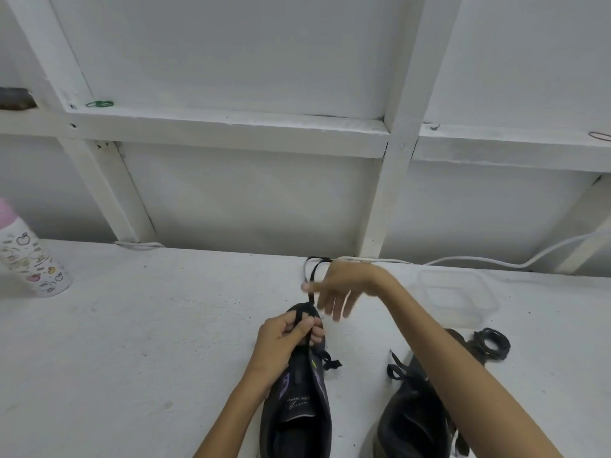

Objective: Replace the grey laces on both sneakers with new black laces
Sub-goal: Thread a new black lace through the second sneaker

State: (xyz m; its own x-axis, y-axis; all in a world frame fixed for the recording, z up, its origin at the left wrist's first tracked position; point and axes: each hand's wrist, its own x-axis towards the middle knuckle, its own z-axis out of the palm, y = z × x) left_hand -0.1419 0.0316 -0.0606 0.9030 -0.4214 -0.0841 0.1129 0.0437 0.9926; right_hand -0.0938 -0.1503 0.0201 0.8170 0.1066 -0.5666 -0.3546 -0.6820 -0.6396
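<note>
Filling the lower half of the view is a white, speckled tabletop; behind it rises a white wall crossed by painted timber posts and a horizontal ledge; green rubber bands lie on that ledge. A bottle with a pink cap stands at the far left; a white cable runs along the table's back edge; a clear plastic container sits near it. The left hand grips the toe end of a dark sneaker lying on the table, pinching a black lace that rises towards the right hand; that hand is blurred, fingers hanging down, and I cannot tell whether it pinches the lace. A second sneaker lies under the right forearm; a coil of dark laces rests beyond it.
</note>
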